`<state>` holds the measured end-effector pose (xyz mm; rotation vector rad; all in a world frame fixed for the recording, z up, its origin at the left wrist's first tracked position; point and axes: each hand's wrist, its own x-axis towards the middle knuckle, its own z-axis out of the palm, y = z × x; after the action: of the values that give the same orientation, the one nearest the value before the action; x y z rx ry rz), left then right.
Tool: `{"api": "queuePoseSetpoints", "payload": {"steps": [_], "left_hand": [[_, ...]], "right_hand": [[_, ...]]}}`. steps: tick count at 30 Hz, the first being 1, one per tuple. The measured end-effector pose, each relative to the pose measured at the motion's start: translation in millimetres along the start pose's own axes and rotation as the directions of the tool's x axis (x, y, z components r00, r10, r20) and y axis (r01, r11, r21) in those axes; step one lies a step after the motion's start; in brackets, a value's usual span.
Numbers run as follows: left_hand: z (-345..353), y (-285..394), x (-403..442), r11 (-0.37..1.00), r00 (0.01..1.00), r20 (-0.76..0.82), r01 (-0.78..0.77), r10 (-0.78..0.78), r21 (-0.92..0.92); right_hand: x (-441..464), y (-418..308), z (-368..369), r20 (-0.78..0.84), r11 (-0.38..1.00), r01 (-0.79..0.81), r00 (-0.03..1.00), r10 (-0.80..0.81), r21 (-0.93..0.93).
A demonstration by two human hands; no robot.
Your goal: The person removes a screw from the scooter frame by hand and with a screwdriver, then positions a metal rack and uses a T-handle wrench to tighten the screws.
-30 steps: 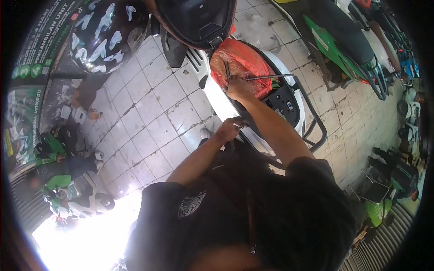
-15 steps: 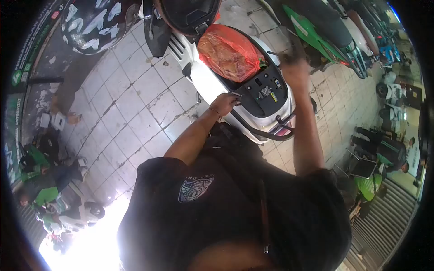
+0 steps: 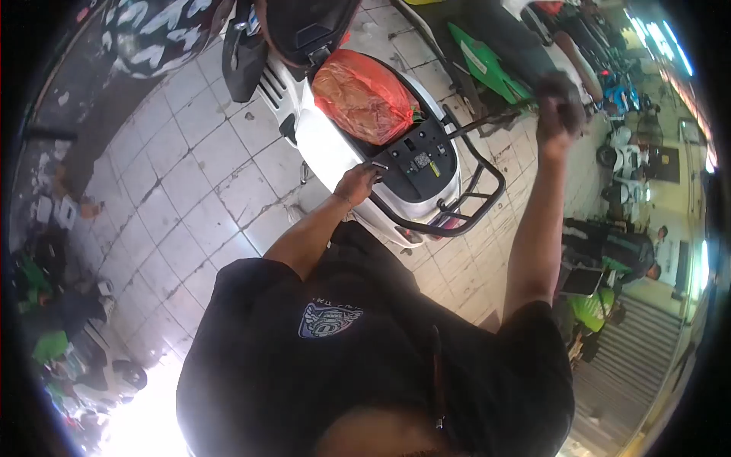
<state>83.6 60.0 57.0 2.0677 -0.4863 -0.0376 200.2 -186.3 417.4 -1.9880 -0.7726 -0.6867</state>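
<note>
The white scooter [image 3: 324, 152] stands in front of me with its seat [image 3: 304, 30] raised. A red plastic bag [image 3: 362, 99] fills the storage space, and behind it is a black panel [image 3: 419, 164] with a printed code label. My left hand [image 3: 358, 184] is closed at the left front end of the black grab rail [image 3: 499, 179]; a small shiny piece shows by its fingertips. Out to the right, my right hand [image 3: 560, 114], dark-fingered and blurred, is closed at the outer end of a long, dark rod-shaped tool [image 3: 487, 122]. The tool's other end is at the panel's right edge.
Another motorbike with a green panel [image 3: 487, 65] stands close by on the right. Cracked white tiles [image 3: 205, 183] cover the floor. People in dark and green clothes [image 3: 628, 251] are at the far right, and more scooters [image 3: 624, 164] stand beyond.
My right hand has swung outward to the right, away from the scooter, exposing the rod and the rail's right side. My left hand stays at the rail while the view shifts slightly.
</note>
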Motion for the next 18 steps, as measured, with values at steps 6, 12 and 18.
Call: {"api": "queuePoseSetpoints", "payload": {"steps": [6,12,18], "left_hand": [[23.8,-9.9,-6.6,0.994,0.986,-0.165,0.016,0.002,0.108],[28.3,8.5,-9.7,0.959,0.973,-0.184,0.178,-0.138,0.219],[26.3,20.7,-8.7,0.949,0.94,-0.215,0.293,-0.263,0.12]], "right_hand": [[95.8,30.2,150.9,0.455,0.977,-0.007,0.885,-0.093,0.213],[106.0,39.3,288.3,0.766,0.566,-0.596,0.636,-0.1,0.569],[99.7,26.6,362.2,0.782,0.749,-0.344,0.511,-0.357,0.567]]}}
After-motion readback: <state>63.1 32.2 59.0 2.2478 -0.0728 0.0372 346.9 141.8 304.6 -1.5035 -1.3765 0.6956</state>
